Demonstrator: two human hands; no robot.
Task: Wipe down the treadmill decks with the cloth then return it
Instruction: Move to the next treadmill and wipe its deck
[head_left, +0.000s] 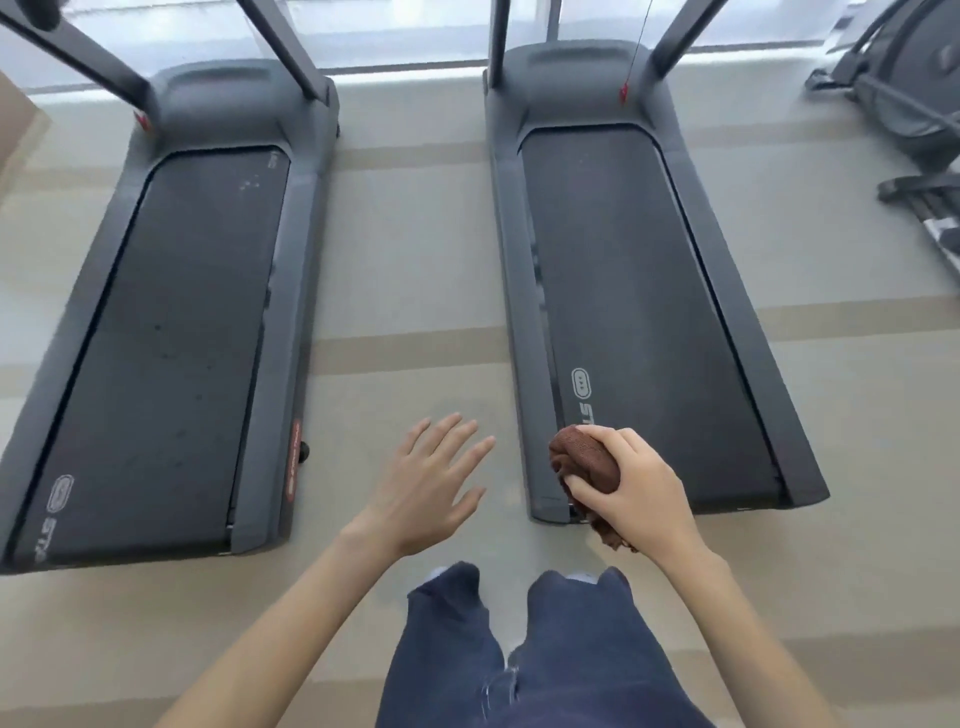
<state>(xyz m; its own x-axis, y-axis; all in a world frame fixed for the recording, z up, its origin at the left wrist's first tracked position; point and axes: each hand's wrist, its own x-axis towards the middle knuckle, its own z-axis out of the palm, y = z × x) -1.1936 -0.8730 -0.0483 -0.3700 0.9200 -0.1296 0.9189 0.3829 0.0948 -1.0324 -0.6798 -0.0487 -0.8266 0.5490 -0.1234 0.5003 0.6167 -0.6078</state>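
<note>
R hand (631, 486) is clenching the balled brown cloth (584, 460), hovering over the near-left corner of the R treadmill deck (649, 291). Deck's long axis is running fwd, away from the fingers. L hand (431, 491) is hanging splayed, gripping nothing, farther off.

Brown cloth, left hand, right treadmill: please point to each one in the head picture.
brown cloth (577, 455): head view, on its bunched upper part.
left hand (423, 493): head view, on the back of the hand.
right treadmill (623, 270): head view, on the middle of its belt.
</note>
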